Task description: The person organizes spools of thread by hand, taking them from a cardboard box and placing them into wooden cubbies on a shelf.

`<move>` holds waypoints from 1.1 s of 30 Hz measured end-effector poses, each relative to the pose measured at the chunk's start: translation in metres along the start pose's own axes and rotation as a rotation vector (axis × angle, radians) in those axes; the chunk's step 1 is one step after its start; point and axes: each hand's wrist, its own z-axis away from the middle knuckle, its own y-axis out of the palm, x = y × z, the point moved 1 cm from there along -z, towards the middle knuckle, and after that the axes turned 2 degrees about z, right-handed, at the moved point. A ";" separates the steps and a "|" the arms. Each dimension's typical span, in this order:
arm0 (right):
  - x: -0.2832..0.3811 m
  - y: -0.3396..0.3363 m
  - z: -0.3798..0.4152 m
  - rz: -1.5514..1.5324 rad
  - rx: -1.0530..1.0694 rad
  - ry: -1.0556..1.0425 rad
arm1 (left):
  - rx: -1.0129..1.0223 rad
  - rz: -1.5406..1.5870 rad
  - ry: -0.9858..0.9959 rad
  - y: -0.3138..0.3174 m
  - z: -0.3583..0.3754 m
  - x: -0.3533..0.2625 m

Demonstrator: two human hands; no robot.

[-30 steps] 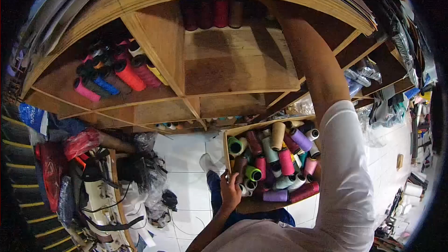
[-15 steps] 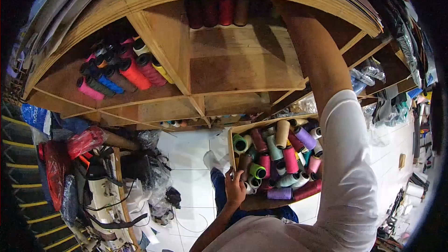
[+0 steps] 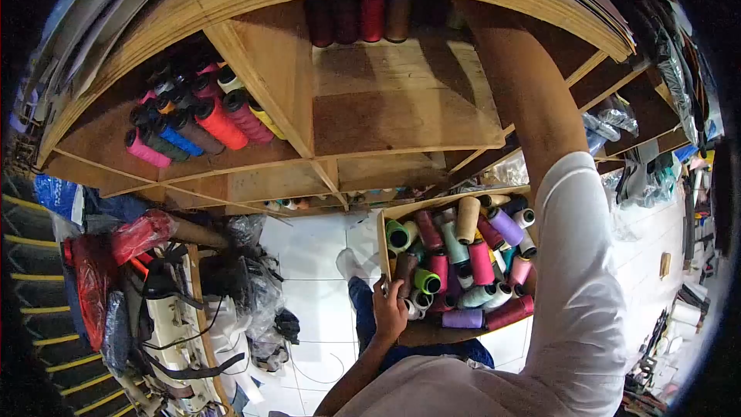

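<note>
My left hand (image 3: 390, 314) is closed on the near left edge of a shallow wooden box (image 3: 381, 241). Jumbled thread cones fill the box, among them a tan cone (image 3: 467, 220), a pink cone (image 3: 482, 262), a lime green cone (image 3: 427, 282) and a lilac cone (image 3: 463, 319). My right arm (image 3: 532, 85) reaches up into the upper shelf compartment (image 3: 401, 120). The right hand is lost in shadow at the back, so its fingers are hidden. Near it, a red cone (image 3: 372, 18) and a brown cone (image 3: 397, 18) stand upright in a row.
A wooden divider (image 3: 258, 85) separates this compartment from the left one, where several cones lie stacked, including an orange-red cone (image 3: 221, 123). Below left are a sewing machine (image 3: 166, 332) and a red plastic-wrapped bundle (image 3: 93, 286). White floor tiles (image 3: 312, 313) show beneath.
My right arm has shifted very slightly, still deep in the compartment. A foot on the floor left of the box shows more plainly. The box and cones look almost unchanged.
</note>
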 end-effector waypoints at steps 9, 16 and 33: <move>-0.017 0.019 0.042 0.306 0.037 -0.248 | 0.044 0.046 -0.019 0.005 0.002 0.009; 0.008 0.057 0.092 -0.131 0.647 0.190 | 0.023 0.029 0.015 0.001 0.001 0.003; 0.004 0.074 0.091 -0.020 0.619 0.235 | -0.035 0.050 0.115 -0.002 0.003 -0.001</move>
